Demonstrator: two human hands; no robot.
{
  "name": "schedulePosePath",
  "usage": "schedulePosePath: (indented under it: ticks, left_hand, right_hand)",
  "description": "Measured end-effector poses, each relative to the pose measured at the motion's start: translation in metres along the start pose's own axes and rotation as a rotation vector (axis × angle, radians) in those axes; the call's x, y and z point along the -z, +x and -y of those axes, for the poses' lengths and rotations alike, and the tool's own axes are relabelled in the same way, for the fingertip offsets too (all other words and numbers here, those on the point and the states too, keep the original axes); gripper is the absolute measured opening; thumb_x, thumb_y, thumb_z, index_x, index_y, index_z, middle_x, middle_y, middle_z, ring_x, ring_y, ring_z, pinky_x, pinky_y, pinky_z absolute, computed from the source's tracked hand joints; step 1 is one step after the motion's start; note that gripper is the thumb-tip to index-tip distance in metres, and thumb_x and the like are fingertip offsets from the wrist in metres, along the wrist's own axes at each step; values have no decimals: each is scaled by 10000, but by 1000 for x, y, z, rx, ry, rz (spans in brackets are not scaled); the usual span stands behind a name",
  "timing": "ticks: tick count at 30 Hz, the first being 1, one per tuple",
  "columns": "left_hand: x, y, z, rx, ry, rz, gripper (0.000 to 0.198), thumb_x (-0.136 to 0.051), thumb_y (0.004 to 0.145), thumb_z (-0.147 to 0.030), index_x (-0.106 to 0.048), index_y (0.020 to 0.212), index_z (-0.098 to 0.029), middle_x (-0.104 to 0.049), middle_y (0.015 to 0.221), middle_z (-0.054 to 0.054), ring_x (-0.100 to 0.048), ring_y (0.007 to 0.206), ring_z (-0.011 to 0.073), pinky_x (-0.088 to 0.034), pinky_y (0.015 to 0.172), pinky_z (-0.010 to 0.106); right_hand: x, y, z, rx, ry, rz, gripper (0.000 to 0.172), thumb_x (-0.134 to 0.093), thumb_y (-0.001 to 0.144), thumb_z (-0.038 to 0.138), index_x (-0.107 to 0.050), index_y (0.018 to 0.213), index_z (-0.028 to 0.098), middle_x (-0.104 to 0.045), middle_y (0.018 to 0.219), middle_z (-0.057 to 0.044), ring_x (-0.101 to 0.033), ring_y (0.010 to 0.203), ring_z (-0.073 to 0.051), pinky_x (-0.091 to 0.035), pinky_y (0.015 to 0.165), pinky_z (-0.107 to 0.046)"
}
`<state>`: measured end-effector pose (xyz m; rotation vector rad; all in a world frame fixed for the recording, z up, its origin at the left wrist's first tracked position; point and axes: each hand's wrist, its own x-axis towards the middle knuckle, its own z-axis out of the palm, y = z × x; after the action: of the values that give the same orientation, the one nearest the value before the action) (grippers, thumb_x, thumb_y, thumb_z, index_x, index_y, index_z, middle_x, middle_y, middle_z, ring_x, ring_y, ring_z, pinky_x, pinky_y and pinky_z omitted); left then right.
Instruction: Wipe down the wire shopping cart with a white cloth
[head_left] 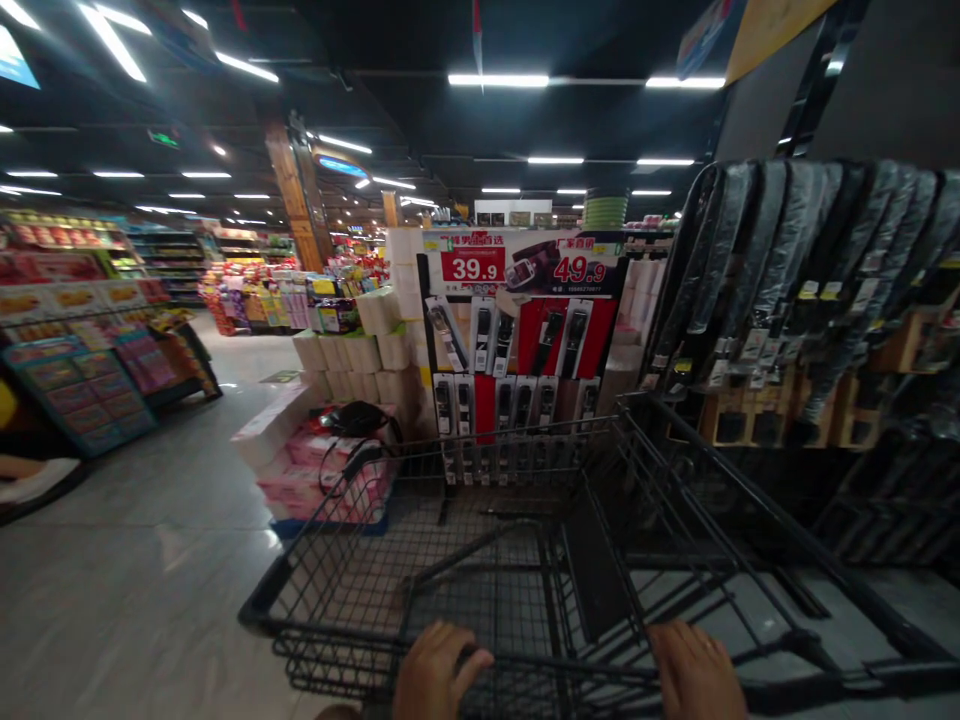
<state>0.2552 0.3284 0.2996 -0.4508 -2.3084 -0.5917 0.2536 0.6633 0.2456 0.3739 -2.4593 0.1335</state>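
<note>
A black wire shopping cart (480, 590) stands sideways in front of me, and no goods show in its basket. My left hand (439, 672) is closed over the near top rail of the cart, its thumb lying along the rail. Farther right, my right hand (697, 672) is also closed on the near rail, the fingers bent over it. The lower part of both hands is cut off by the bottom edge of the view. A folded black flap (596, 565) hangs inside the cart between the hands.
Beyond the cart stands a belt display rack (517, 370) with price signs. Wrapped belts (780, 260) hang at the right. Stacked paper packs (322, 470) on a blue pallet sit left of the rack. Grey floor (150, 580) runs along the left, past a snack stand (82, 390).
</note>
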Motion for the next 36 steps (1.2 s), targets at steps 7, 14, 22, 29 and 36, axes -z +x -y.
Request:
schedulePosePath:
  ticks: [7,14,22,29,36]
  left_hand:
    - [-4,-12,-18,169,-38,81,472,-431,856,-627,-646,684,-243,-661,625,-20,-631,579,143,-494,552,255]
    - [-2,-8,-14,252,-101,157,528,-431,832,-681,-665,689,-229,-661,624,-2,-613,577,166,-482,587,296]
    - [-4,-10,-9,264,-115,221,544,-442,822,-697,-671,715,-216,-674,667,11,-605,605,168,-477,625,307]
    - [-2,-8,-15,241,-129,200,508,-461,841,-666,-671,710,-223,-668,658,5,-599,618,165,-457,638,305]
    - [-2,-11,-23,230,-114,176,511,-430,865,-649,-658,702,-221,-649,633,0,-575,585,162,-434,607,308]
  right_hand:
    - [24,32,77,-213,161,284,329,-405,883,22,-648,773,214,-670,789,-36,-601,786,-198,-372,803,-331]
    - [40,69,153,-213,550,369,330,-391,897,21,-676,952,178,-664,903,-59,-595,871,-195,-450,815,-312]
    - [47,57,135,-123,474,342,319,-449,872,34,-685,1024,185,-674,1015,-68,-588,928,-199,-445,890,-341]
    - [70,26,63,-265,188,307,375,-403,863,14,-678,1056,180,-674,1060,-75,-585,949,-208,-410,915,-351]
    - [67,44,108,-373,324,371,448,-357,807,-46,-721,954,169,-673,1007,-92,-590,949,-210,-443,883,-317]
